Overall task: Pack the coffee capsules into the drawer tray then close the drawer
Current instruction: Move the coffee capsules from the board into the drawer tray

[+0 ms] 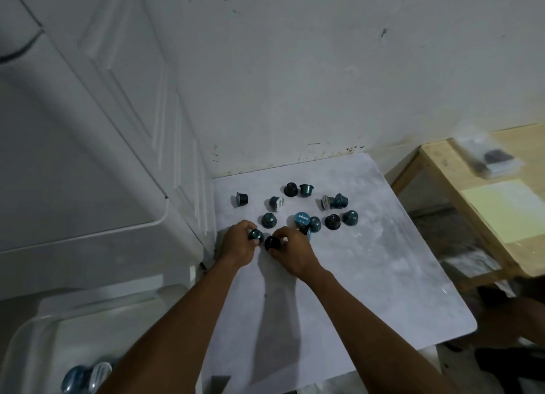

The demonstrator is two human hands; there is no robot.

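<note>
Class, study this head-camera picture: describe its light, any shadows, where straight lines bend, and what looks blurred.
Head view: dim, bluish light; a soft shadow lies on the white table between the forearms; the door edges bow; the wooden table is smeared.

Two forearms, bare skin from wrist to lower frame edge. Left forearm (182,314) lean, seen over the near-left corner of the pale grey marbled bench (383,261); right forearm (362,314) alike, over the bench's near edge. Left grip (236,245) and right grip (295,254) bare too, knuckle ridges showing, both above the bench's left half. Finer detail lost to blur.
</note>
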